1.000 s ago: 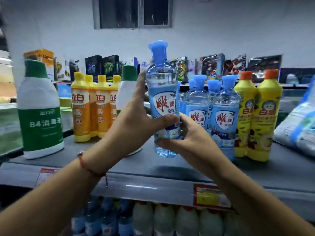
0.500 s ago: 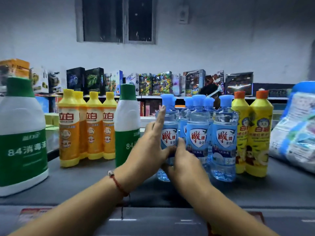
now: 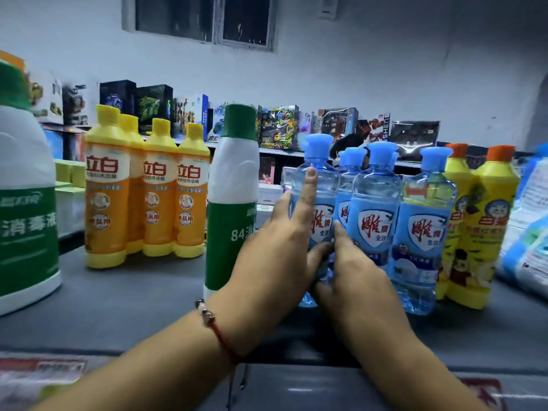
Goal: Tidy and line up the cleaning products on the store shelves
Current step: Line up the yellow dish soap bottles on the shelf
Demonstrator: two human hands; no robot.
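Note:
A clear blue dish-soap bottle (image 3: pixel 318 185) with a blue cap stands on the grey shelf (image 3: pixel 133 307), at the left end of a cluster of matching blue bottles (image 3: pixel 424 232). My left hand (image 3: pixel 275 253) holds its left side, index finger stretched up along it and thumb wrapped across the front. My right hand (image 3: pixel 355 280) holds its lower right part, index finger pointing up between it and the neighbouring bottle. The bottle's base is hidden behind my hands.
Left of my hands stands a white-and-green disinfectant bottle (image 3: pixel 234 203), then several orange bottles (image 3: pixel 148 197) and a large white-green jug (image 3: pixel 26 203). Yellow bottles with orange caps (image 3: pixel 486 232) and a blue-white bag (image 3: pixel 530 226) are on the right. Toy boxes (image 3: pixel 278 129) line a far shelf.
The blue bottle, held raised in both hands a second ago, now stands on the shelf beside the other blue bottles. Both hands stay on it.

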